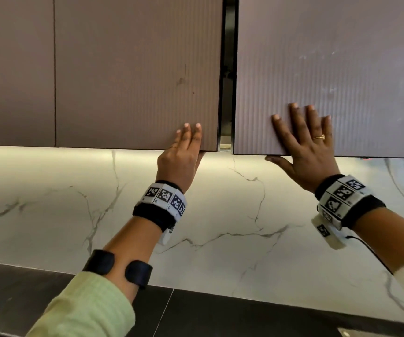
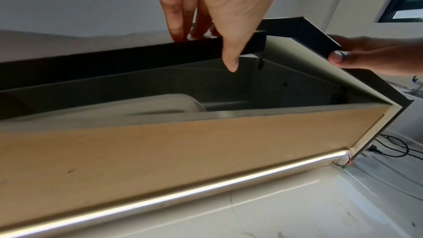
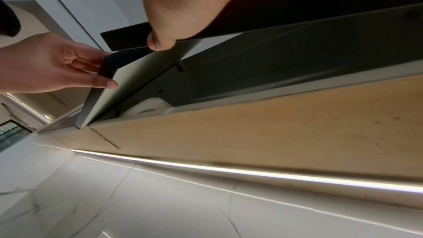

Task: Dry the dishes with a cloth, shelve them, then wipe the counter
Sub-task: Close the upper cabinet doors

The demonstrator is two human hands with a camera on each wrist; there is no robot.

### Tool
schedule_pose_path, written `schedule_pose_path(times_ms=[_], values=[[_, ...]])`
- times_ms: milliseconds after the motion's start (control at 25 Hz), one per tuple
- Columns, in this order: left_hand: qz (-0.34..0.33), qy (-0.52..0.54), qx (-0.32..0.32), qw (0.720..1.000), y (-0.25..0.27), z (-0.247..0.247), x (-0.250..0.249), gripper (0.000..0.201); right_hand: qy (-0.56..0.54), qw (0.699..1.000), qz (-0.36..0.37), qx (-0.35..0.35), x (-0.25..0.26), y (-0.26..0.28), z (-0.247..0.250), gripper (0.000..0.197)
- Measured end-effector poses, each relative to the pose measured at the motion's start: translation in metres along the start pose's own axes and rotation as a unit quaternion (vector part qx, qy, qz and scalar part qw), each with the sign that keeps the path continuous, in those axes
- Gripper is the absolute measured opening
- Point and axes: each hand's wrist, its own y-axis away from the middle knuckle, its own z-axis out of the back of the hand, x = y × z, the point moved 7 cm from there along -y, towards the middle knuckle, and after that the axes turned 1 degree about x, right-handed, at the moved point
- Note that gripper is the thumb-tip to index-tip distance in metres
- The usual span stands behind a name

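- Dishes are seen only as one pale rounded piece [image 2: 160, 104] on the cupboard floor, just behind the left thumb and below the door edges.
- At the left door [image 1: 137, 76], the lower inner corner is held by the left hand [image 1: 181, 154]: fingers [image 1: 191, 135] flat on the face, thumb under the bottom edge.
- On the right door [image 1: 329, 69], the right hand [image 1: 303, 152] is spread flat, its thumb hooked beneath the edge; nothing is clenched.
- Both doors stand ajar, a narrow gap [image 1: 227, 93] between them.
- Shelving is judged nearly finished, with the doors apparently being shut; whether more dishes wait cannot be told, and wiping is still to be done.
- No cloth is in view.
- Beyond the hands, a lit strip [image 2: 206, 187] runs under the cupboard, above a veined marble backsplash [image 1: 50, 203].
- Below it, a dark counter [image 1: 208, 317] is seen; a window [image 2: 409, 1] shows far off.
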Motion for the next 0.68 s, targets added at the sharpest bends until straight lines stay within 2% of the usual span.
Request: schedule_pose_path(times_ms=[200, 400, 680], values=[[0.002, 0.016, 0.036, 0.999, 0.001, -0.035, -0.009, 0.059, 0.015, 0.999, -0.016, 0.040, 0.000, -0.008, -0.031, 0.079], [0.041, 0.083, 0.112, 0.989, 0.002, -0.055, -0.010, 0.064, 0.018, 0.998, -0.020, 0.054, -0.002, -0.015, -0.048, 0.079], [0.046, 0.082, 0.205, 0.974, -0.001, -0.078, -0.017, 0.069, 0.031, 0.996, -0.034, 0.076, -0.004, -0.020, -0.070, 0.079]])
